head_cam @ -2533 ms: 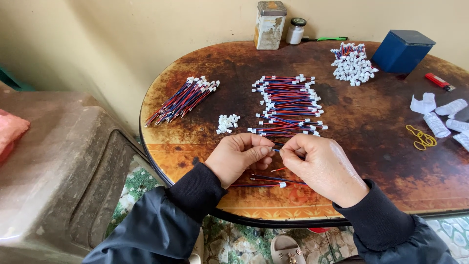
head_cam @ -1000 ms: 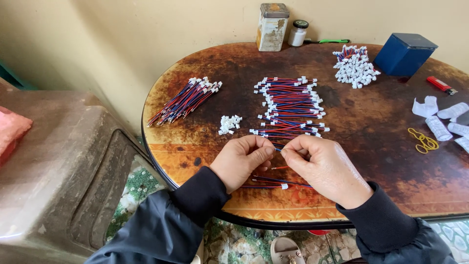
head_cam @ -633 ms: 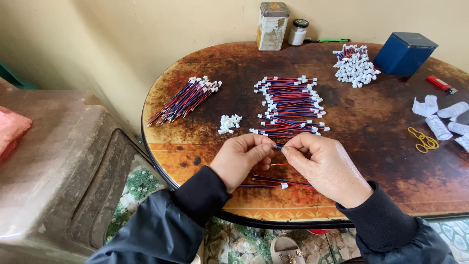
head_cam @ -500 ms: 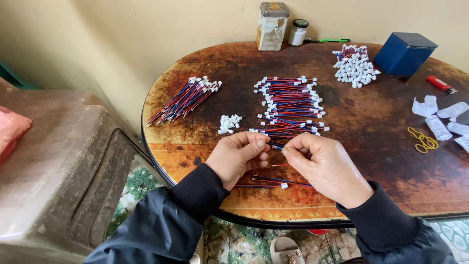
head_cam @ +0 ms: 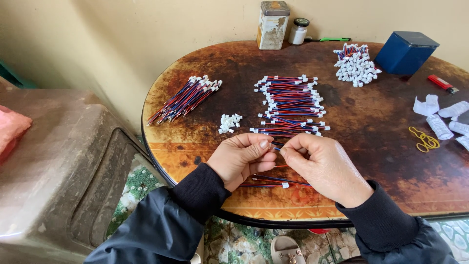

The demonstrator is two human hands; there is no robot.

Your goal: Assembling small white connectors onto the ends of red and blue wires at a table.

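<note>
My left hand [head_cam: 242, 159] and my right hand [head_cam: 322, 166] meet fingertip to fingertip over the near edge of the round brown table [head_cam: 371, 122], pinching a short red-and-blue wire with a small white connector [head_cam: 276, 146] between them. A few finished wires [head_cam: 273, 184] lie on the table under my hands. Just beyond lies a spread pile of red-and-blue wires with white plugs [head_cam: 290, 105]. A small heap of loose white connectors [head_cam: 229, 123] sits to the left of it.
A bundle of wires [head_cam: 183, 98] lies at the table's left. At the back stand a rusty tin [head_cam: 272, 24], a small jar [head_cam: 297, 31], a connector heap [head_cam: 355, 66] and a blue box [head_cam: 406, 53]. Yellow rubber bands [head_cam: 426, 139] and white rolls [head_cam: 447, 117] lie right. A grey plastic stool [head_cam: 63, 166] stands left.
My hands stay at the same spot; only the fingers shift slightly as they work the wire and connector together.
</note>
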